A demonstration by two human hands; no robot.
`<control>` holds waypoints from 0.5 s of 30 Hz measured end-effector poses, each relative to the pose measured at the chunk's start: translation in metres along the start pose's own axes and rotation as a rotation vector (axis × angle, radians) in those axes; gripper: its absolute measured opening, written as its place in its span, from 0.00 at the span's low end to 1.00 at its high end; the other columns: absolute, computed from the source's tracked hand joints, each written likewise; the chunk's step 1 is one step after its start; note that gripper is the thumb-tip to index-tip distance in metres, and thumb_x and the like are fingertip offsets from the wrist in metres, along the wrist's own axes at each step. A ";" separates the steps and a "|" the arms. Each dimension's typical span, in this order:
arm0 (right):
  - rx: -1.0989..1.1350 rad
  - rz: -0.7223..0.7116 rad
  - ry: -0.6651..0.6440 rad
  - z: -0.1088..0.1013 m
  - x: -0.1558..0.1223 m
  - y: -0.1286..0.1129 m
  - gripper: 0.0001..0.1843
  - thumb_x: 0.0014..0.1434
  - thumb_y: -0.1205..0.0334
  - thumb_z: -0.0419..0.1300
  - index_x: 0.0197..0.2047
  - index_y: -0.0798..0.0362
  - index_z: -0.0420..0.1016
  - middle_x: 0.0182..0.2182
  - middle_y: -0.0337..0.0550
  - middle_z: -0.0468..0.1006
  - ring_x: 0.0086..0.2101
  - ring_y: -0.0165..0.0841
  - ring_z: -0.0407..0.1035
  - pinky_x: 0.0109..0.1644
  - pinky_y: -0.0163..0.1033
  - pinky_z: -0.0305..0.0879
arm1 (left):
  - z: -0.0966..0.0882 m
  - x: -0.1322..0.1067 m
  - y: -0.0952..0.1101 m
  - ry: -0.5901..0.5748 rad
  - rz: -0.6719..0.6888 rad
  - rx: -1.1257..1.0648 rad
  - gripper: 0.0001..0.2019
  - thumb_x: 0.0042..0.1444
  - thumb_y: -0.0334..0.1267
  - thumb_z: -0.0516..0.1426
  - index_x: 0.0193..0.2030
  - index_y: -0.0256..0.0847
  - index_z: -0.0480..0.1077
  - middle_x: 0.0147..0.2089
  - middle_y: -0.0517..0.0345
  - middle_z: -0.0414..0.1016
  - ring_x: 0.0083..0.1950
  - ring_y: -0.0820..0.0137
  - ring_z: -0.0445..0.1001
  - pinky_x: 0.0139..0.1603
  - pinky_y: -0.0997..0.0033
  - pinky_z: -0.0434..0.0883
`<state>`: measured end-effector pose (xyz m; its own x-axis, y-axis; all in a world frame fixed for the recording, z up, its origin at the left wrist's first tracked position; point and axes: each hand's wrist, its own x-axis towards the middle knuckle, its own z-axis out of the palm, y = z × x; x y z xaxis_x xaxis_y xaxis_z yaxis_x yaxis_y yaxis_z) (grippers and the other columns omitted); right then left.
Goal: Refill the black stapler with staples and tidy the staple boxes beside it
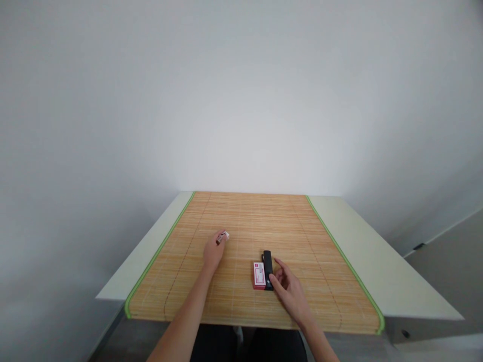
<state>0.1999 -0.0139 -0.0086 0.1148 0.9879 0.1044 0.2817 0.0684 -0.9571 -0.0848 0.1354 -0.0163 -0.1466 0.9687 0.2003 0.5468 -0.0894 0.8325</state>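
Observation:
My left hand (215,247) is closed around a small white box with dark and reddish print (224,236), held over the left middle of the mat; the fingers hide part of it. Nearer to me lies a black stapler (267,269), its length pointing away from me. Flush against its left side is a red and white box (259,274) with a printed label. My right hand (289,289) is beside the stapler's right side, fingers apart and slightly curled. Its thumb tip touches, or almost touches, the near part of the stapler.
A bamboo mat (249,216) with green edging covers the middle of a white table (339,229). The table's far edge meets a pale wall (241,100). My legs (279,344) are under the near edge. At the right stands a grey panel (449,251).

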 end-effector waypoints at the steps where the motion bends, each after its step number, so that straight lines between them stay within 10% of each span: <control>1: 0.010 -0.003 0.014 0.000 0.000 0.000 0.36 0.62 0.40 0.62 0.67 0.49 0.67 0.36 0.43 0.78 0.37 0.39 0.74 0.44 0.44 0.73 | 0.006 -0.008 0.002 -0.007 0.002 -0.012 0.22 0.68 0.50 0.51 0.63 0.43 0.72 0.61 0.50 0.77 0.62 0.58 0.75 0.65 0.52 0.69; 8: -0.134 -0.130 0.001 0.000 -0.006 0.012 0.38 0.65 0.44 0.60 0.73 0.45 0.56 0.66 0.50 0.68 0.65 0.46 0.64 0.71 0.59 0.58 | 0.046 -0.071 0.029 -0.084 0.036 -0.206 0.26 0.71 0.54 0.47 0.67 0.47 0.68 0.70 0.53 0.69 0.72 0.62 0.66 0.74 0.53 0.60; 15: -0.318 -0.220 -0.034 0.005 -0.010 0.018 0.50 0.59 0.48 0.67 0.77 0.46 0.47 0.71 0.52 0.61 0.68 0.49 0.59 0.72 0.60 0.57 | 0.065 -0.113 0.051 -0.187 -0.059 -0.394 0.31 0.71 0.59 0.44 0.74 0.48 0.58 0.77 0.55 0.54 0.78 0.62 0.51 0.79 0.50 0.48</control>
<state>0.1993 -0.0215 -0.0276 -0.0114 0.9589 0.2833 0.5777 0.2376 -0.7809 0.0126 0.0365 -0.0299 0.0034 0.9968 0.0802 0.1806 -0.0795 0.9803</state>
